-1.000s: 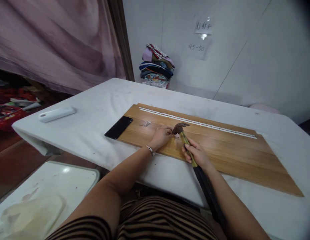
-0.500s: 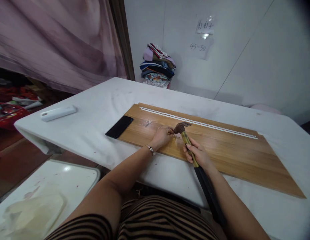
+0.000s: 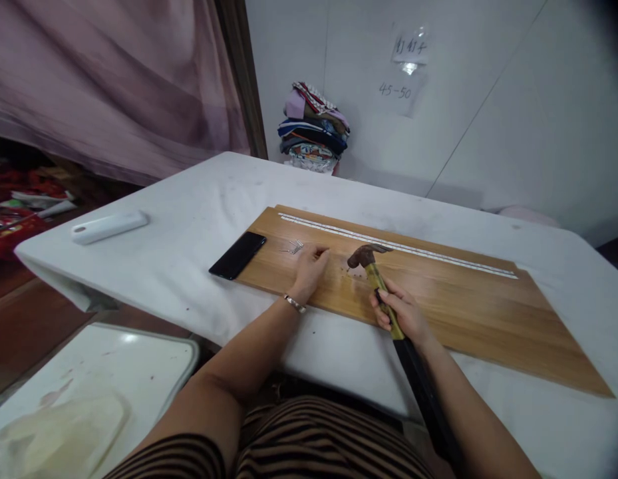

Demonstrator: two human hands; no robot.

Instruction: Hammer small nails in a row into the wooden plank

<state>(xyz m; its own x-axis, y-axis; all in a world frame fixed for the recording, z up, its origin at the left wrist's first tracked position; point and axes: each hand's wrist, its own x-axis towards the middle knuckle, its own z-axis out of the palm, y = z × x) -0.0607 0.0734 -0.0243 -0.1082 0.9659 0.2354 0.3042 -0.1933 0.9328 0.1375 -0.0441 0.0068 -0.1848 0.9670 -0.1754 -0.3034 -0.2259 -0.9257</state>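
My right hand (image 3: 401, 307) is wrapped around the yellow and black handle of a claw hammer (image 3: 372, 266). Its rusty head hangs just over a wooden board (image 3: 463, 306), close to a small upright nail (image 3: 348, 271). Several tiny dark spots, perhaps nail heads, dot the board around there. To the left, my left hand (image 3: 311, 267) rests low over the board, thumb and forefinger a little apart, with nothing visible between them. Beside it lies a small pile of loose nails (image 3: 295, 247).
A black phone (image 3: 237, 255) lies across the board's left end. Two white measuring strips (image 3: 398, 245) run along its far side. A white-handled object (image 3: 109, 227) is on the white-covered table (image 3: 189, 199). Folded clothes (image 3: 314, 126) are stacked by the wall; a white stool (image 3: 139, 359) stands lower left.
My left hand has moved left, away from the nail by the hammer head, toward the loose nails. The hammer has shifted very slightly to the right, still in my right hand.
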